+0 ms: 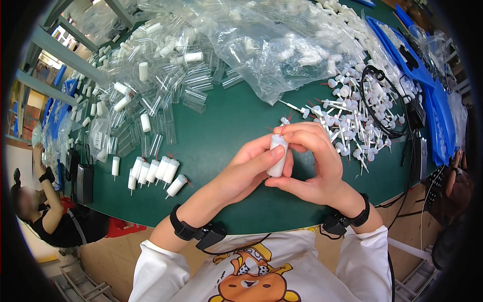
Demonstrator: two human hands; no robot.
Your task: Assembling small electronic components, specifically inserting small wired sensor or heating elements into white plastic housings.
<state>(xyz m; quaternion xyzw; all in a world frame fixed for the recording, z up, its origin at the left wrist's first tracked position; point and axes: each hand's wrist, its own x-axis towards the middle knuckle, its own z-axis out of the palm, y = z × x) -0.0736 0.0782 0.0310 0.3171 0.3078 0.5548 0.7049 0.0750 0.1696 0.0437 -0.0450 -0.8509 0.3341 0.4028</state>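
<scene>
Over the middle of the green table, a white cylinder with thin red wires at its top is held upright between my hands. My left hand closes round its side, the thumb pressed along the front. My right hand curls about it from the other side: fingers at the wired top, thumb near the bottom end. The far fingers are partly hidden. To the left lies a group of similar white cylinders with thin pins, some with red wires. To the right spreads a pile of small white stemmed parts with red wires.
Clear plastic tubes and loose white cylinders heap at the back left. A large clear bag covers the back middle. A black cable loops over the right pile beside blue trays. Another person is at the left.
</scene>
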